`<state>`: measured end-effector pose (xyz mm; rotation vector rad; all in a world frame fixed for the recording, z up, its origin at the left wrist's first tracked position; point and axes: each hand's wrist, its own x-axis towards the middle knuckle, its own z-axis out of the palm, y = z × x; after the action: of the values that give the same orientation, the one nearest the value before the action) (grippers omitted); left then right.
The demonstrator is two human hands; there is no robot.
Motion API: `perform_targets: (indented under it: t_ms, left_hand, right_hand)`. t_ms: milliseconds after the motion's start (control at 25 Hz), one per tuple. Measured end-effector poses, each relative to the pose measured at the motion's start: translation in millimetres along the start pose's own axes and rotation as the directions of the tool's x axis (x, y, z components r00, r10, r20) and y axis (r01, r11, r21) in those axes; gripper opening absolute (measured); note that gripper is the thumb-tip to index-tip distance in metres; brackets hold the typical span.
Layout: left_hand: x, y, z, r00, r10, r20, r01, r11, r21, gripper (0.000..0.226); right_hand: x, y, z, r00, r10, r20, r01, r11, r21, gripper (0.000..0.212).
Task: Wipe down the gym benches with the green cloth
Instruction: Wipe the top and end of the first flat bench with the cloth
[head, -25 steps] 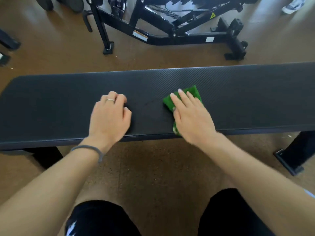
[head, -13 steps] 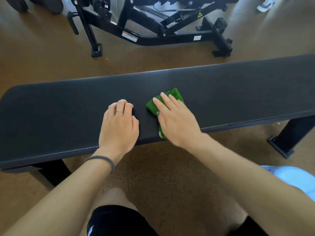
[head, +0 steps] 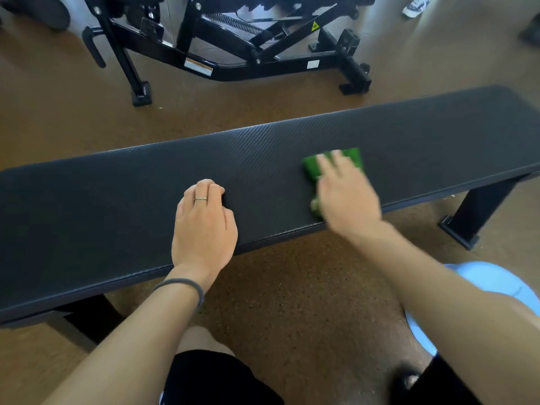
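Note:
A long flat black padded bench (head: pixel 122 200) runs across the view, tilted up to the right. The folded green cloth (head: pixel 352 159) lies on the pad right of the middle. My right hand (head: pixel 346 197) presses flat on the cloth with fingers spread, covering most of it; the hand is motion-blurred. My left hand (head: pixel 204 226) rests on the pad near the front edge, fingers curled under, with a ring on one finger and a grey band on the wrist. It holds nothing.
A black adjustable bench frame (head: pixel 233 51) stands on the brown floor behind the bench. The bench's right leg (head: pixel 476 211) stands at the right. A light blue round object (head: pixel 491 287) sits by my right arm. A shoe (head: pixel 415 7) shows at top right.
My right hand has slid the green cloth to the right along the pad, away from my left hand. The left hand stays on the bench. The view has shifted.

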<state>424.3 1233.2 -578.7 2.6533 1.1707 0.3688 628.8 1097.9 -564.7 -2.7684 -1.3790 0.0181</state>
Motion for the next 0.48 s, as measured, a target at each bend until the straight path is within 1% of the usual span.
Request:
perform_targets:
  t_ms: [40, 80, 120, 160, 200, 240, 280, 320, 360, 400, 440, 480]
  left_hand:
    - [0.4, 1.6, 1.6, 1.000, -0.001, 0.002, 0.000, 1.000, 0.022, 0.036]
    - [-0.2, 3.8, 2.9, 1.000, 0.001, 0.002, -0.001, 0.999, 0.036, 0.036]
    - [-0.7, 4.9, 3.8, 1.000, 0.004, -0.004, -0.004, 0.999, 0.038, 0.035]
    - [-1.4, 4.8, 3.5, 1.000, 0.009, -0.002, -0.008, 0.999, 0.037, 0.034]
    - [-0.6, 5.3, 2.4, 1.000, 0.016, 0.008, -0.016, 0.999, 0.035, 0.033]
    - [1.1, 5.9, 1.2, 1.000, 0.021, 0.015, -0.021, 1.000, 0.023, 0.033]
    - [2.0, 4.6, -1.1, 0.999, 0.025, 0.020, -0.025, 1.000, 0.006, 0.033]
    - [1.5, 1.1, -5.3, 0.999, 0.037, 0.026, -0.037, 0.999, -0.003, 0.033]
    - [0.5, -4.3, -10.4, 0.998, 0.055, 0.033, -0.055, 0.998, 0.006, 0.033]
    - [-0.4, -12.5, -16.7, 0.997, 0.063, 0.033, -0.064, 0.997, 0.036, 0.031]
    - [-1.6, -23.5, -22.1, 0.999, 0.042, 0.017, -0.043, 0.997, 0.066, 0.030]
    - [-2.5, -33.8, -25.8, 1.000, 0.002, -0.009, -0.001, 0.997, 0.077, 0.030]
  right_hand:
    - [-2.0, 24.6, -3.4, 0.987, 0.157, -0.027, -0.154, 0.985, 0.076, 0.057]
    - [-7.0, 28.5, -8.9, 0.959, 0.275, -0.060, -0.267, 0.956, 0.118, 0.055]
    - [-12.4, 9.5, -9.6, 0.940, 0.315, -0.130, -0.300, 0.946, 0.125, 0.057]
    - [-19.3, -22.5, -2.3, 0.939, 0.279, -0.203, -0.259, 0.959, 0.117, 0.061]
    - [-27.9, -55.8, 3.1, 0.955, 0.186, -0.232, -0.164, 0.980, 0.114, 0.062]
    - [-37.1, -83.8, 6.8, 0.967, 0.083, -0.241, -0.056, 0.991, 0.118, 0.060]
    - [-46.2, -98.9, 10.0, 0.979, -0.022, -0.202, 0.049, 0.990, 0.129, 0.056]
    - [-46.9, -94.1, 13.1, 0.976, -0.133, -0.170, 0.155, 0.981, 0.121, 0.053]
    - [-41.9, -75.1, 11.5, 0.964, -0.217, -0.152, 0.232, 0.969, 0.083, 0.052]
    - [-31.3, -47.2, 13.1, 0.962, -0.224, -0.158, 0.234, 0.971, 0.047, 0.051]
    - [-18.9, -19.8, 12.9, 0.976, -0.156, -0.149, 0.164, 0.986, 0.041, 0.050]
    - [-8.8, 1.3, 12.5, 0.988, -0.023, -0.152, 0.034, 0.997, 0.071, 0.049]
